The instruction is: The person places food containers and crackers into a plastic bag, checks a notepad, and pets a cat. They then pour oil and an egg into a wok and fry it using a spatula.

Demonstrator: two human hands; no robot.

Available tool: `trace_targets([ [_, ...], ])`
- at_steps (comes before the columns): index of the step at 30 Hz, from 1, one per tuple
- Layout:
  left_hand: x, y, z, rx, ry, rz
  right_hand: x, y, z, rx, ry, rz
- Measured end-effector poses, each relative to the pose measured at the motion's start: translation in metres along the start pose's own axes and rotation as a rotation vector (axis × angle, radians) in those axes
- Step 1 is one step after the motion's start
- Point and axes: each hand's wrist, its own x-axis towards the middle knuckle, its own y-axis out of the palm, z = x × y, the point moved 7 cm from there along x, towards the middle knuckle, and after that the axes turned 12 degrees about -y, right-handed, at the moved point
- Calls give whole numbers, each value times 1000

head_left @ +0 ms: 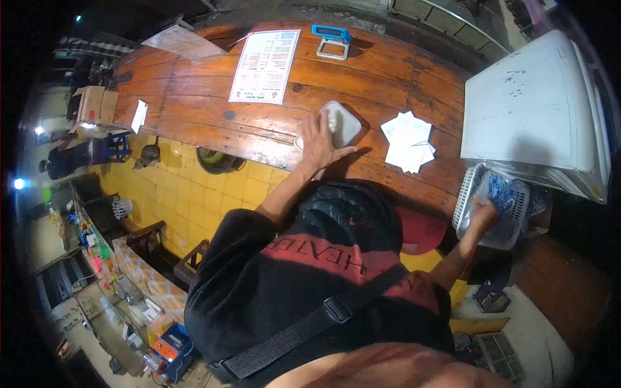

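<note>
A pale, shallow tray-like container (347, 123) sits near the front edge of the wooden counter, something light-coloured and wrapped-looking inside it. My left hand (315, 139) lies over its left side with fingers stretched out and thumb apart, covering part of it. My right hand (482, 210) reaches into a white plastic basket (464, 197) on the right, fingers closed near clear, blue-printed plastic packaging (508, 194). What those fingers hold is too blurred to name. Between the hands, several white paper sheets (409, 142) lie fanned in a stack.
A large white box-like cooler (527, 107) stands behind the basket. On the wooden counter (388, 77) are a printed menu sheet (265, 64), another laminated sheet (183, 44) and a small blue-and-white device (332, 42). Yellow floor tiles (187, 184) and a wooden chair (152, 242) lie to the left.
</note>
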Motion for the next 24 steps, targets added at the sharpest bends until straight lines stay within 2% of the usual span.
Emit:
trace_targets([
  [3, 25, 17, -25, 21, 49, -15, -3, 13, -17, -20, 24, -29],
  [5, 31, 34, -18, 3, -19, 15, -11, 7, -15, -20, -43, -44],
  [7, 29, 55, -11, 167, 41, 70, -22, 10, -27, 172, -64, -169],
  [8, 30, 53, -12, 161, 32, 74, -26, -9, -6, 164, -70, -164],
  [10, 29, 53, -15, 139, 28, 169, -43, -37, 18, 86, 98, -98],
  [11, 26, 52, -13, 141, 27, 178, -49, -37, 18, 82, 103, -91],
  [13, 29, 48, -18, 56, 38, 126, -54, -52, 22, 110, 5, -264],
  [14, 29, 47, -25, 47, 55, 131, -58, -65, 34, 101, 21, -274],
  [16, 23, 35, -36, -77, 10, 140, -70, -98, 72, 111, -157, -368],
  [17, 17, 26, -57, -265, 158, 204, -76, -112, 80, 101, -140, -372],
  [18, 12, 9, -81, -452, 301, 261, -77, -119, 102, 111, -304, -274],
  [19, 8, -21, -120, -640, 499, 456, -81, -122, 124, 123, -473, -170],
  [20, -2, -37, -148, -759, 630, 611, -86, -129, 135, 122, -475, -171],
  [22, -21, -64, -185, -948, 809, 694, -114, -140, 178, 123, -918, -157],
  [23, -29, -75, -198, -1008, 931, 687, -125, -145, 188, 148, -1000, -157],
  [24, -35, -81, -205, -1063, 950, 757, -133, -155, 190, 210, -999, -201],
])
